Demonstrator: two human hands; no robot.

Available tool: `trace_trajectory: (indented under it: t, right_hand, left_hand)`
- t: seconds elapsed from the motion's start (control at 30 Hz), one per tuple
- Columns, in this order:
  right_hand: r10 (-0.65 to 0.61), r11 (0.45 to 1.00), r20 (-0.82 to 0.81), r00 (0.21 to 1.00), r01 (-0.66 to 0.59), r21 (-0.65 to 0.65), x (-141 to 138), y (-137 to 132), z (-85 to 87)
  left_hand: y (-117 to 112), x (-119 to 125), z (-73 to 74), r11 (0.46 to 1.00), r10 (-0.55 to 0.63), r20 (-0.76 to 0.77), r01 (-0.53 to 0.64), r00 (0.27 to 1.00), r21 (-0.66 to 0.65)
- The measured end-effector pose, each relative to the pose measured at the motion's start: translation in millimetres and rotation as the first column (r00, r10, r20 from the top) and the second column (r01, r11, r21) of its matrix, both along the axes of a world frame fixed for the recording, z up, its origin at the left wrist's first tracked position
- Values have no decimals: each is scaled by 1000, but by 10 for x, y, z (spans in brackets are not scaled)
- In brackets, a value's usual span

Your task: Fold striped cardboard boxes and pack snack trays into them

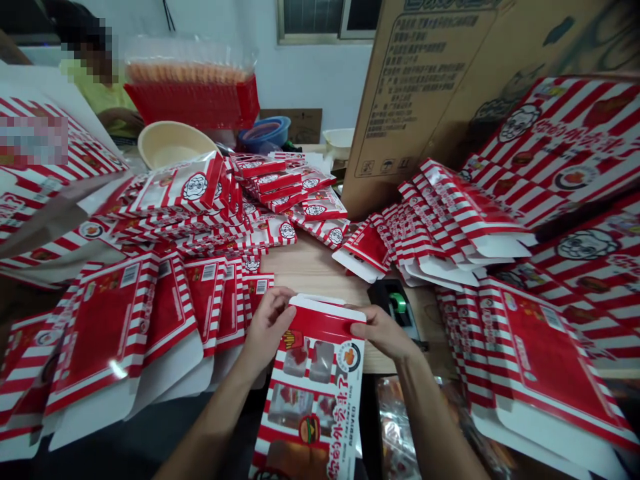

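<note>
Two hands on one box. Left hand: gripping the upper left corner, thumb on the front edge, fingers curled at the top. Right hand: pinching the upper right corner, thumb on the red front, other fingers mostly hidden behind. Box: red-and-white stripes, clear front windows, fries and burger prints, white flap edge at the top; tilted, between the forearms at the near side of the table, bottom end cut off by the frame. Whatever lies behind the windows: cannot tell, glare.

Tape dispenser: black, green roll, on the table just beyond the right hand. Clear bag below the right forearm, contents unclear.

Left stack: similar boxes leaning on each other, red backs and barcodes showing, white flaps toward the near side. Pile behind it: flat-lying boxes, overlapping, some with a round face print. Right stack: leaning boxes, red panels up. Right row beyond that: more leaning boxes, beside a big brown carton. Big striped cartons at far right.

Back: cream bowl, blue bowl near it, red stack under clear plastic, window in the wall. Upper left: another person, yellow top, near the red stack.
</note>
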State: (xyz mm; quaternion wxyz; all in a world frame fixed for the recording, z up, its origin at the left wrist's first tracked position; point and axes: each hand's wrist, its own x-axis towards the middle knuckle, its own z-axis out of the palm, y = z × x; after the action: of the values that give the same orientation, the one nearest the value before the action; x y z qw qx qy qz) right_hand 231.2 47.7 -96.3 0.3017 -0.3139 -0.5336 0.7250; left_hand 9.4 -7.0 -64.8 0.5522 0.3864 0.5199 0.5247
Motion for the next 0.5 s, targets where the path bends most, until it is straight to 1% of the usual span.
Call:
trace_trajectory:
  t: [0.07,0.13,0.2,0.27,0.3,0.37,0.43,0.5]
  right_hand:
    - [30,999,16,999,-29,-44,-17,-51,-10]
    - [32,997,21,999,-31,-76,-38,-95,-11]
    - [12,995,19,1000,-10,-98,-57,-131,-17]
    - [-30,993,12,999,31,-111,-82,-171,-36]
    - [-66,991,3,998,66,-118,-100,-200,-51]
    - [-197,970,-47,979,188,-151,-151,-287,-90]
    - [-358,920,-107,927,331,-212,-220,-425,-132]
    - [-447,872,-119,887,403,-278,-302,-608,-165]
  left_hand:
    - [5,8,19,997,-57,-25,56,998,-52]
    - [19,18,43,990,-118,-46,114,992,-78]
    - [43,26,72,984,-167,-65,161,984,-80]
    - [73,27,101,982,-184,-89,178,979,-69]
    - [89,23,111,984,-173,-91,168,981,-68]
    - [117,10,120,988,-136,-69,130,988,-89]
    - [138,-4,110,987,-101,-35,95,994,-129]
    - [153,-8,82,983,-84,-12,81,996,-162]
